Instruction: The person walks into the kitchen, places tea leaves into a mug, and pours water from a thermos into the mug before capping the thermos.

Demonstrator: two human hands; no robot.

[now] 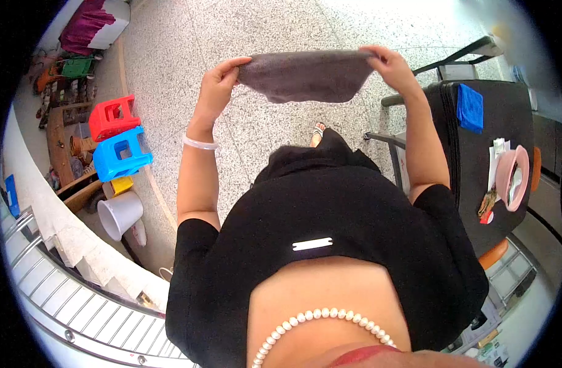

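Note:
A dark grey cloth (305,76) is stretched out in the air in front of me, above the speckled floor. My left hand (219,86) pinches its upper left corner, with a pale bangle on the wrist below. At the other end, my right hand (391,67) grips the upper right corner between thumb and fingers. The cloth's top edge is held nearly straight, and its lower edge hangs loose and uneven.
On my right, a black table (440,165) bears a folded blue cloth (470,109) and a pink basin (506,178). To my left are a red stool (103,121), a blue stool (109,161), a white bucket (121,214) and a metal railing (78,306).

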